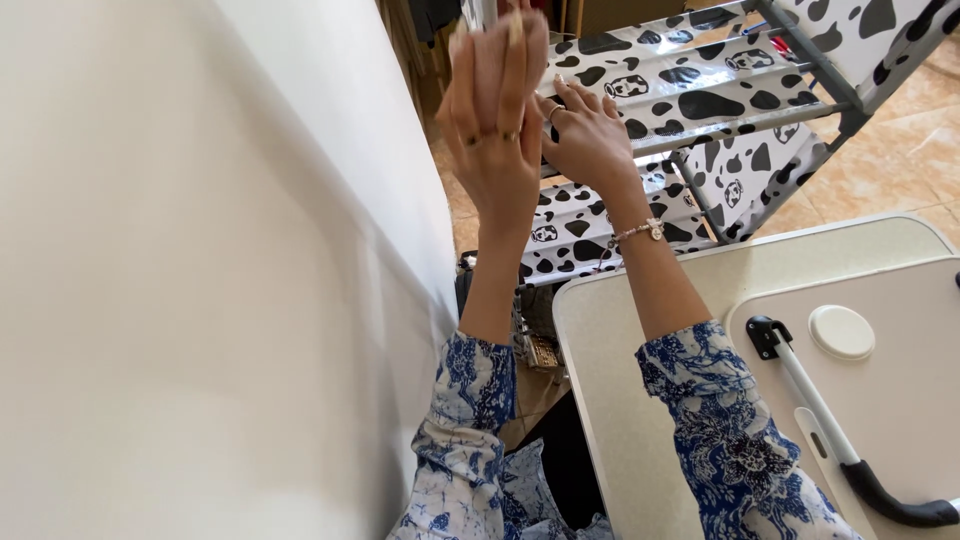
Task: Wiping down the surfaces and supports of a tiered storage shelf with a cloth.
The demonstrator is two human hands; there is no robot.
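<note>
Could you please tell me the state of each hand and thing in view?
left hand: raised, fingers straight, holding nothing visible.
right hand: resting on the rack shelf.
cow-print rack: tilted, shelves bare.
folding table: upside down, its leg folded flat.

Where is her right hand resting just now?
In the head view, upper middle: the right hand rests on the cow-print rack, just right of the raised left hand.

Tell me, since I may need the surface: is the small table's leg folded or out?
Folded: the white leg lies flat against the upturned table.
</note>
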